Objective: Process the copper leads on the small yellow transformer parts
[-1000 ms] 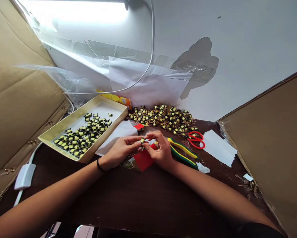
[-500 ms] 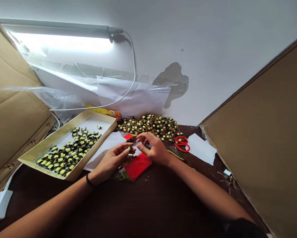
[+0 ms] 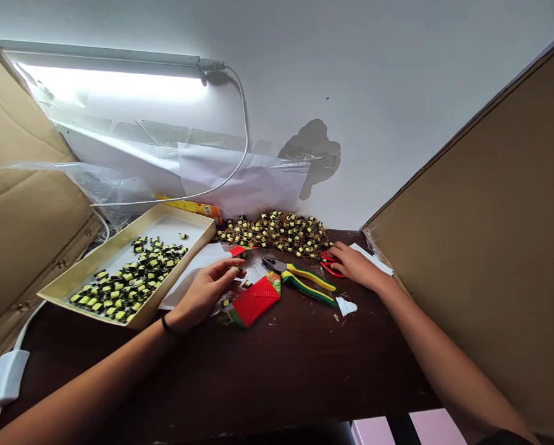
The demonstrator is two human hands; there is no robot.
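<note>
My left hand rests near the table's middle, its fingertips pinched on a small yellow-and-black component. My right hand lies far to the right on the red-handled scissors, fingers curled over them. Between the hands lie yellow-green pliers and a red packet. A heap of the same small components with copper wires sits at the back by the wall.
A cream tray with several components stands at left. White paper lies beside it. Cardboard walls close both sides. A lit tube lamp and its cable hang on the wall; plastic sheeting lies behind.
My right hand left the component and moved right onto the scissors, uncovering the pliers. My left hand keeps the component and stayed nearly in place.
</note>
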